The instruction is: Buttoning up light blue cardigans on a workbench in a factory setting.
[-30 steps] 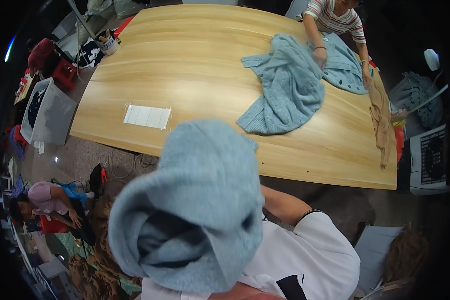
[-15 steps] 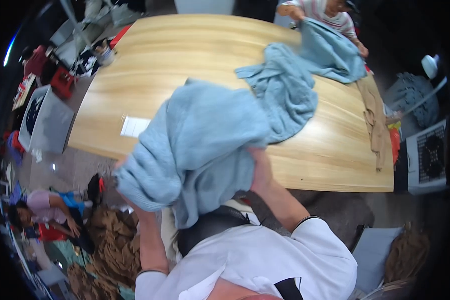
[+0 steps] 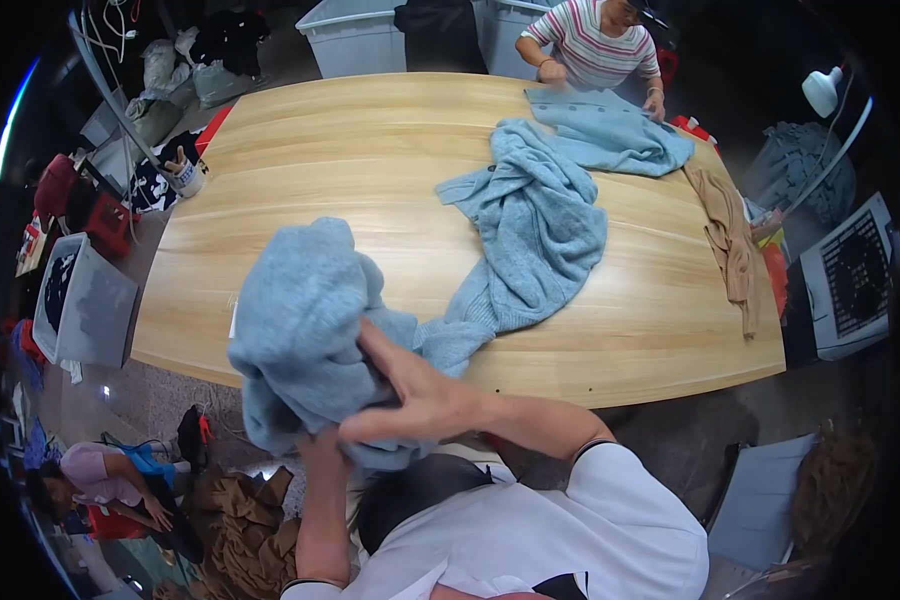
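- The person is bunching up a light blue knit sweater point(image 3: 305, 330) right in front of their chest, at the near edge of the wooden table point(image 3: 370, 170). Looks like they're in the gathering or sorting-out stage of handling it, not laying it flat yet.
- The right hand point(image 3: 415, 395) is clamping onto the sweater with fingers spread across the bundle, thumb sticking up.
- The left hand point(image 3: 322, 447) is coming up from below and is mostly buried under the fabric. It seems to be gripping the sweater too, but the fingers are hidden, so that's a guess.
- A second blue knit garment point(image 3: 535, 235) is lying crumpled on the table, its tail reaching toward the bundle. Can't tell if they're touching.
- Next move probably calls for finding a hem or shoulders and shaking it open, so both hands need a cleaner hold.
- Compared to half a second ago, the sweater is sitting lower and more balled up instead of draping wide across the arm.
- Across the table another person is smoothing a blue garment point(image 3: 610, 135), and a tan one point(image 3: 730, 240) is lying on the right side.
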Action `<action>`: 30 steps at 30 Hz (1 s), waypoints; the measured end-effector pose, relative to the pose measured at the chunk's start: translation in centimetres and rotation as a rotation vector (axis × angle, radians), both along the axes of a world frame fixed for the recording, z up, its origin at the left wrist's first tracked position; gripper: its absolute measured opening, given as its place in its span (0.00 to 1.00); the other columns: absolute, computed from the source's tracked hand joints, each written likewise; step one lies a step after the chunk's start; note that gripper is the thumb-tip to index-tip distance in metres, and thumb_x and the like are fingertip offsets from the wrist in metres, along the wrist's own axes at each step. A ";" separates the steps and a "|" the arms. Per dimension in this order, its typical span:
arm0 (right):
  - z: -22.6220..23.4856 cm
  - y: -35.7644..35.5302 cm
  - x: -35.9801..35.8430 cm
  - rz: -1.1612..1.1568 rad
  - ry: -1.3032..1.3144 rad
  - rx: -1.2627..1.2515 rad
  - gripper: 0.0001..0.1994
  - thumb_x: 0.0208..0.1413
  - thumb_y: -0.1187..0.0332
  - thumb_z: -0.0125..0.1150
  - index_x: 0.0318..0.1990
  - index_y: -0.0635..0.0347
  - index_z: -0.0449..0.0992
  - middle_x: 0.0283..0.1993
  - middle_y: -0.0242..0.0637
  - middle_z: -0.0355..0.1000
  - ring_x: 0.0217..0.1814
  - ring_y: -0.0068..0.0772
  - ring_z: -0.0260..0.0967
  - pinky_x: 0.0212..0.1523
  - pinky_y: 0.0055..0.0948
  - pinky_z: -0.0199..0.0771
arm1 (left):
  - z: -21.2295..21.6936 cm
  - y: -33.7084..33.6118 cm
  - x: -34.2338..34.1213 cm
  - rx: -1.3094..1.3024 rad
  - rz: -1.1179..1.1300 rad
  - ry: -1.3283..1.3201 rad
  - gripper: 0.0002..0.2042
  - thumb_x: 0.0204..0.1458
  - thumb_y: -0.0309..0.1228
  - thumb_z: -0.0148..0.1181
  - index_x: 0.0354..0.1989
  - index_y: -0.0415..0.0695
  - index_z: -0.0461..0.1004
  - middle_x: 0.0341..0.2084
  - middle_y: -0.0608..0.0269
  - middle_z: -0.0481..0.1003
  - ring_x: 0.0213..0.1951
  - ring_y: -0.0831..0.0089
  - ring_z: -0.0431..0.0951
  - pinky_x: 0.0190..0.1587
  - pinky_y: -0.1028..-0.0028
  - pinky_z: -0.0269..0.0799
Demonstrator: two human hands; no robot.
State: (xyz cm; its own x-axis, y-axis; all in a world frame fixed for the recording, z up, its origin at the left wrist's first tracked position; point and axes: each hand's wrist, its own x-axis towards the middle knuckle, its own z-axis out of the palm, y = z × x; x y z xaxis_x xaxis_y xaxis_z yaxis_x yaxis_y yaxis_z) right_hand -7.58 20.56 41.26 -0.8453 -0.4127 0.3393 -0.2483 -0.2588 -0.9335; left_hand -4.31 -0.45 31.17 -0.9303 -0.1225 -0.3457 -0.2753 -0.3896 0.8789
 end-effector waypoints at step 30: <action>-24.0 23.4 3.6 -1.384 0.332 1.351 0.18 0.51 0.69 0.66 0.51 0.56 0.78 0.60 0.50 0.70 0.67 0.54 0.64 0.72 0.56 0.58 | 16.5 -10.6 -20.2 -0.111 0.016 0.670 0.37 0.58 0.46 0.67 0.70 0.31 0.67 0.63 0.49 0.74 0.61 0.57 0.77 0.68 0.61 0.69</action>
State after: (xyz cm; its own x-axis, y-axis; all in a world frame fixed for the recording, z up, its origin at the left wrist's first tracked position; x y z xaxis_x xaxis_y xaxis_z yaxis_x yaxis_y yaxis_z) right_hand -3.96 43.99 17.23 -0.7410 0.2843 0.6083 0.2020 0.9584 -0.2018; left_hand -24.50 -11.06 47.70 -0.9371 -0.1399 0.3198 0.3475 -0.2865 0.8929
